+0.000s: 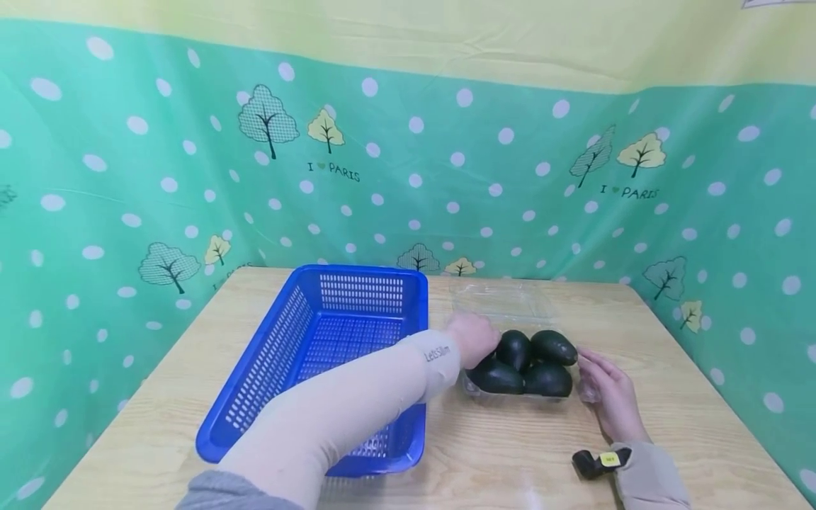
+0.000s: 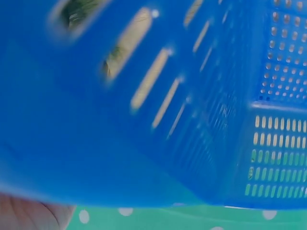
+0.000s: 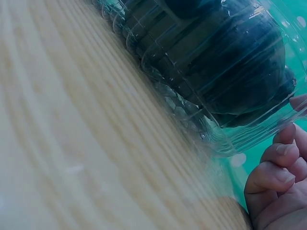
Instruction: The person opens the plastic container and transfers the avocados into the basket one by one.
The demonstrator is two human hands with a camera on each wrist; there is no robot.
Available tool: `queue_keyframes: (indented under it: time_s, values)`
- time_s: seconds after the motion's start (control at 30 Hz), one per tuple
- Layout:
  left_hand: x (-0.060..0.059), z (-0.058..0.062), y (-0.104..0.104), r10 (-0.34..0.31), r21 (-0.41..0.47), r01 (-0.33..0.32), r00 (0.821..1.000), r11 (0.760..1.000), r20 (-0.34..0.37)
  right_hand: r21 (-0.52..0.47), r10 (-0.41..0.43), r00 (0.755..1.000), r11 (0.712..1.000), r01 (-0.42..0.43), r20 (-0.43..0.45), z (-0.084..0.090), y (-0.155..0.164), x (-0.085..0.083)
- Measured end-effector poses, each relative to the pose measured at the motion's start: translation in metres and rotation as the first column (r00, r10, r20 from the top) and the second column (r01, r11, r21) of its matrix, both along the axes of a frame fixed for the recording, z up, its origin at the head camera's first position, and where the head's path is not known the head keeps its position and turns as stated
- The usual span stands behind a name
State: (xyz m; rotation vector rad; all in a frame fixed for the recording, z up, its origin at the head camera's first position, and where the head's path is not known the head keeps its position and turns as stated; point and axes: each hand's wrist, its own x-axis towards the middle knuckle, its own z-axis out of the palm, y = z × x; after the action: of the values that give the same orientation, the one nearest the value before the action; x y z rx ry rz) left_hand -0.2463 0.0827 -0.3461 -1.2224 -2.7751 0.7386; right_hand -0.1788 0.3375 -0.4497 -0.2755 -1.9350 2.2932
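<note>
Four dark avocados (image 1: 525, 363) sit packed together in a clear plastic clamshell tray (image 1: 510, 397) on the wooden tabletop (image 1: 669, 425), right of centre. The tray's transparent lid (image 1: 503, 301) lies open behind it, flat toward the far edge. Left hand (image 1: 473, 338) reaches across from the left in a beige sleeve, resting on the near-left avocados at the tray's left side; fingers are hidden behind the back of the hand, so whether it grips a fruit or only touches cannot be told. Right hand (image 1: 608, 386) lies at the tray's right end, fingers loosely extended and touching the clear wall; the right wrist view shows the fingertips (image 3: 280, 165) lightly curled against the plastic rim, holding nothing. A blue perforated basket (image 1: 331, 340) stands just left of the tray, with the left forearm passing over its near right corner. Left wrist view is filled by the blurred blue basket wall (image 2: 144, 120). Backdrop is a green dotted cloth (image 1: 127, 177) printed with trees.
</note>
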Motion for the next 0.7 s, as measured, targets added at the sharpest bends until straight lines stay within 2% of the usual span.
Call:
queue_keyframes:
  time_s: [0.27, 0.7]
  values:
    - [0.004, -0.006, 0.007, -0.037, -0.106, 0.028, 0.995, 0.994, -0.091, 0.004, -0.004, 1.0, 1.0, 0.004, 0.0, -0.001, 0.001, 0.003]
    - [0.006, -0.009, 0.015, 0.0, -0.117, -0.013, 0.994, 0.993, -0.106, 0.007, -0.003, 1.0, 1.0, 0.003, -0.013, 0.002, 0.0, 0.002]
